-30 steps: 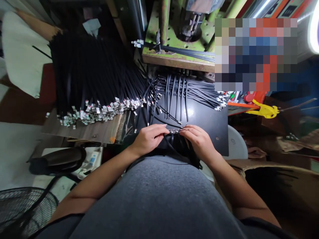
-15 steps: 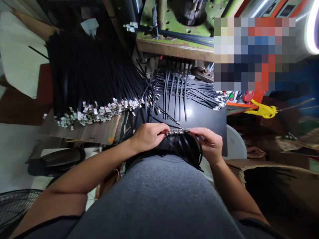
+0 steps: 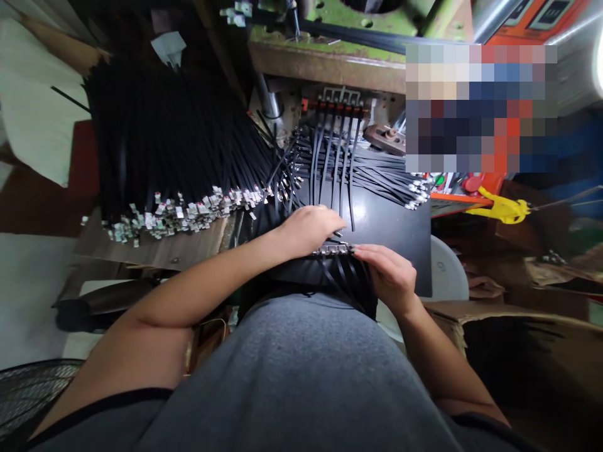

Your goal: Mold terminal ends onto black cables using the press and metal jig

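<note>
My right hand (image 3: 391, 273) pinches the right end of a narrow metal bar with slots (image 3: 335, 249) between thumb and fingers. Several black straps hang from the bar toward my lap. My left hand (image 3: 311, 231) lies just above the bar's left part, palm down with fingers curled together. Its fingertips are close to the metal-tipped ends of loose black straps (image 3: 337, 233); what they hold, if anything, is hidden. Beyond them, a row of black straps (image 3: 335, 166) runs from a wire rack (image 3: 342, 95) under the press down over the dark tabletop (image 3: 386, 232).
A large heap of black straps with silvery ends (image 3: 174, 144) fills the left side. More straps (image 3: 377, 172) lie crosswise at the back. The green press (image 3: 325, 59) overhangs the table. At right are a yellow-handled tool (image 3: 502, 207) and a cardboard box (image 3: 518, 314).
My left hand has left the bar's left end and moved up and right over the table. My right hand stays on the bar. The view has tilted, showing the wire rack under the press.
</note>
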The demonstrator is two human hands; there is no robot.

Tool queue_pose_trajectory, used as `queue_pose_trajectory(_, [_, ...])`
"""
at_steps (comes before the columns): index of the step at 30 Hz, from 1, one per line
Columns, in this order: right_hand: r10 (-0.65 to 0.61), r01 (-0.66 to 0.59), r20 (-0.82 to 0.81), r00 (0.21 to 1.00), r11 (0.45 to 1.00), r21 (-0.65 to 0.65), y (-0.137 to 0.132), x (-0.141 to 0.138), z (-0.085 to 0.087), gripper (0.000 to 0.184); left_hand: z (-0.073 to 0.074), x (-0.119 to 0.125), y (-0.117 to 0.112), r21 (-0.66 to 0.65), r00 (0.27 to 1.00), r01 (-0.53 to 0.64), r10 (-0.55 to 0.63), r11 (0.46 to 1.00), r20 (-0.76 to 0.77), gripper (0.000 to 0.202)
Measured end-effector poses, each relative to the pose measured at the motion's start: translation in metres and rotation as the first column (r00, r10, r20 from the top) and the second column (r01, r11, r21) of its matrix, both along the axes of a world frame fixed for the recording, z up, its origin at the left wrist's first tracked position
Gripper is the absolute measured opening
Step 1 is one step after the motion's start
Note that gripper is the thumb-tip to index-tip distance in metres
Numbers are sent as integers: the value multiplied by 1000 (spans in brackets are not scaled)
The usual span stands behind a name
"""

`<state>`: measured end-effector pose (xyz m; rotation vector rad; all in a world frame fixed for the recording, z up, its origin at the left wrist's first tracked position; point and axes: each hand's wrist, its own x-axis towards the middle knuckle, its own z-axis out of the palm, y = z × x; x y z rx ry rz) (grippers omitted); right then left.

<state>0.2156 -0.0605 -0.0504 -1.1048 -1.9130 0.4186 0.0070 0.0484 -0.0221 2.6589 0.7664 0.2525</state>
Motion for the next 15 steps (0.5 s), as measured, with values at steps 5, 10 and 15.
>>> queue_pose_trajectory(5, [93,-89,89,992,995,-41,3,8,6,29,-3,9,-4,145,995,97,-95,985,-26,27])
queue_pose_trajectory(10, [262,-199,160,952,923,-331,64,35,39,23,28,-50,-36,-34,948,1,10,999,318,26])
queue_pose_trajectory(15, [-212,271,336,918,953,-139,226,2,40,31,39,-107,-82,-92,946,-244,258,965,196,48])
